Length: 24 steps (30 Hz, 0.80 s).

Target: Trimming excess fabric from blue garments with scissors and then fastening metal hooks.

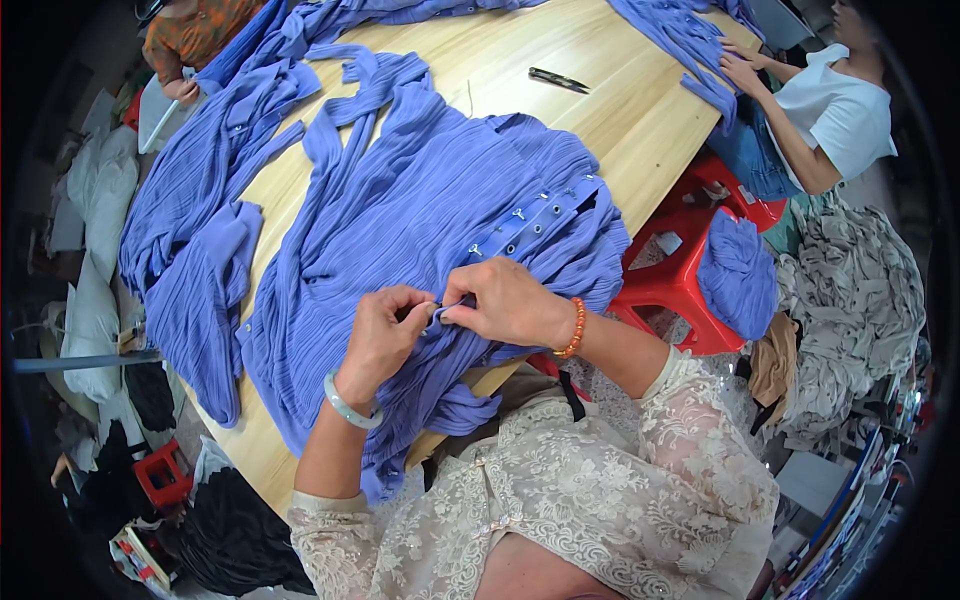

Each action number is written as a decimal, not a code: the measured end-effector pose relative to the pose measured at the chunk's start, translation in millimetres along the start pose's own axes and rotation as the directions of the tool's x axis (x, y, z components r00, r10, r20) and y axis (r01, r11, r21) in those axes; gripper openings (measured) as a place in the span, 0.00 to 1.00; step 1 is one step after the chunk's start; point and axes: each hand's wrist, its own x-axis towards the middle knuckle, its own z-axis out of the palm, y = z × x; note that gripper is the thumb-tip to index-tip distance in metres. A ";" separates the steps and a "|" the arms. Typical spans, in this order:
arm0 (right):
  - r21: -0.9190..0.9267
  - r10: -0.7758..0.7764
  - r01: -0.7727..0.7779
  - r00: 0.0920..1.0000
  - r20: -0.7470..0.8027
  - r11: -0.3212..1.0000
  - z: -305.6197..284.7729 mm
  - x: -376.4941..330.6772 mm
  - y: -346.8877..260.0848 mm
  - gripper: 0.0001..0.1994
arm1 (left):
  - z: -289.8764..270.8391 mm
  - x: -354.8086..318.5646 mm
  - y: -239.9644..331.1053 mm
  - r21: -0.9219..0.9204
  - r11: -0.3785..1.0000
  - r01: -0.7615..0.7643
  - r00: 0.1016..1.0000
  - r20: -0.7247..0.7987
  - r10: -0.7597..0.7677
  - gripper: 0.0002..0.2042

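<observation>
We look down at our two hands meeting over a periwinkle pleated garment [420, 200] spread on a pale wooden table [620, 110]. Our left hand [385, 335], with a pale jade bangle [350, 405] at the wrist, curls shut and pinches a small fold of the cloth. Our right hand [510, 300], with an orange bead bracelet [573, 328], closes thumb against fingers on the same spot, so both hands grip one point at the garment's near edge, just before our chest. What sits between the fingertips is too small to make out. Holding it this close seems to keep the fine work steady and in plain sight.

Just beyond the knuckles runs a button placket [535, 222] with small metal fittings, lying diagonally up to the right. More blue garments [190, 230] lie heaped along the table's left edge, some hanging over it. A dark pair of snips [558, 80] rests alone on bare wood farther off, with open tabletop around it.

At the far right corner a person in a white top [835, 110] handles more blue cloth. Another person in orange [195, 30] sits at the far left. Beside the right edge stand red plastic stools [680, 280], one bearing a blue bundle [738, 275], and a grey fabric pile [855, 290].
</observation>
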 end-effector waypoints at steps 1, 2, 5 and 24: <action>0.004 0.020 -0.020 1.000 0.009 1.000 -1.0 -0.4 -0.1 0.10 | 1.2 0.3 0.6 -0.003 1.000 -0.002 1.000 -0.006 0.002 0.05; 0.005 0.020 -0.020 1.000 0.012 1.000 -1.4 -0.3 -1.4 0.10 | 1.3 -0.1 0.1 -0.005 1.000 0.001 1.000 -0.008 -0.001 0.05; 0.031 0.099 -0.101 0.994 0.044 0.994 -2.2 2.2 -3.2 0.11 | -0.1 0.7 0.5 0.036 0.999 -0.017 1.000 -0.022 0.018 0.05; 0.014 -0.154 0.155 0.987 -0.054 0.988 -3.7 -4.5 0.7 0.07 | 4.7 -1.4 3.4 0.260 0.949 -0.177 0.979 -0.057 0.198 0.05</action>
